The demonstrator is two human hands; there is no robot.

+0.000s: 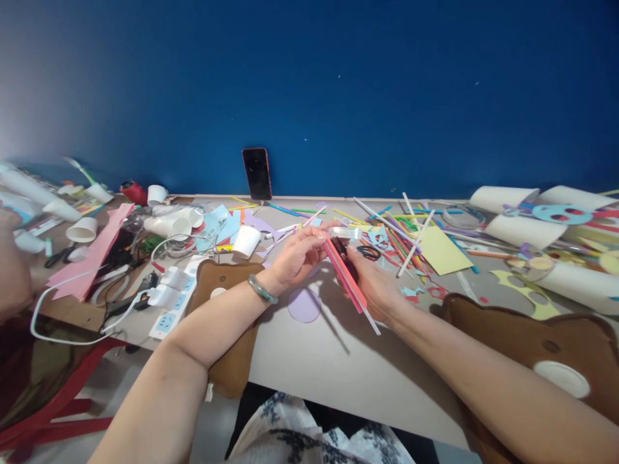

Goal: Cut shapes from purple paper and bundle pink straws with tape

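Observation:
My left hand (302, 254), with a bracelet at the wrist, pinches the upper end of a pink paper strip (344, 274) between thumb and fingers. The strip slants down to the right, and a pale straw-like end (372, 323) pokes out below it. My right hand (372, 283) is closed behind the strip, close to a dark object that I cannot make out. At the fingertips of both hands is a clear, shiny piece (344, 233), perhaps tape. Black loops like scissor handles (370, 252) show just beyond my right hand. Under my hands, a purple paper disc (304, 305) lies on the table.
A phone (257, 174) leans on the blue wall. Straws, paper scraps and a yellow sheet (442, 250) lie at the right. A power strip (176, 299) with cables, a paper cup (246, 241) and brown cushions (512, 328) surround the workspace. Another person's arm (12, 270) is at far left.

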